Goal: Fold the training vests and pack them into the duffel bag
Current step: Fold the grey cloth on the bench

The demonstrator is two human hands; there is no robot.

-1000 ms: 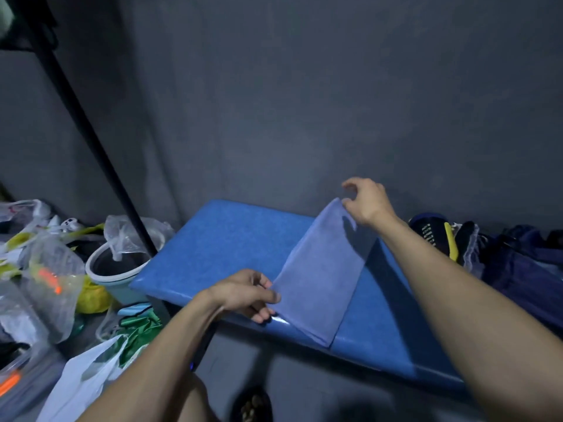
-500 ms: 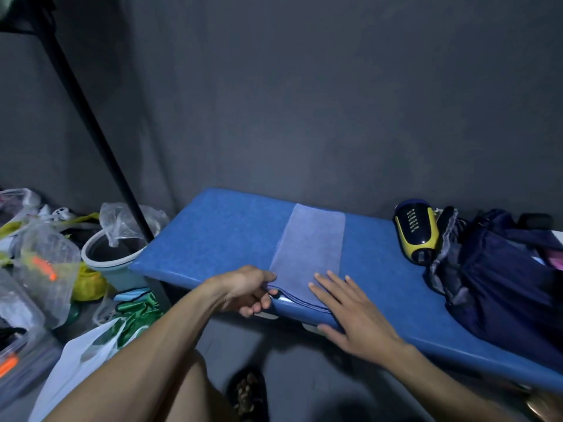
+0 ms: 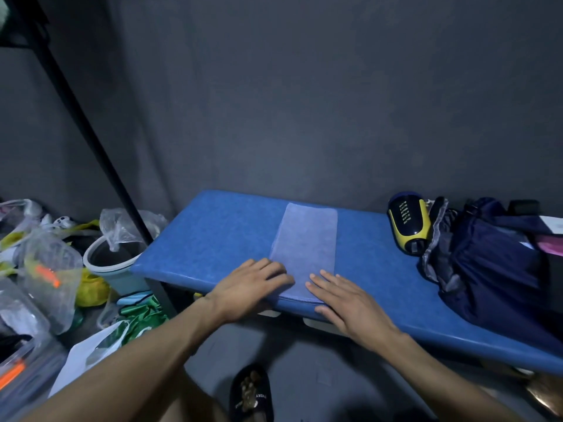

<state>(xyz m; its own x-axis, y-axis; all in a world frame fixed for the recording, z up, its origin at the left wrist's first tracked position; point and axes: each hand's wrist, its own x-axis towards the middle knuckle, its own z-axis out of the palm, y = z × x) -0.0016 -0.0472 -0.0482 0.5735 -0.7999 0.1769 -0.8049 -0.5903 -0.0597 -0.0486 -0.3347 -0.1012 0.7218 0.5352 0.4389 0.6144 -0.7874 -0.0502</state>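
A moment ago the right hand held the pale blue fabric vest lifted by its far corner; now the vest lies folded into a narrow strip at the middle of the blue padded worktop. Both hands lie flat and relaxed, pressing its near end: the left hand at its 7 o'clock corner, the right at 5 o'clock. This fold looks done. The dark navy duffel bag sits at 3 o'clock, well apart, packing not begun.
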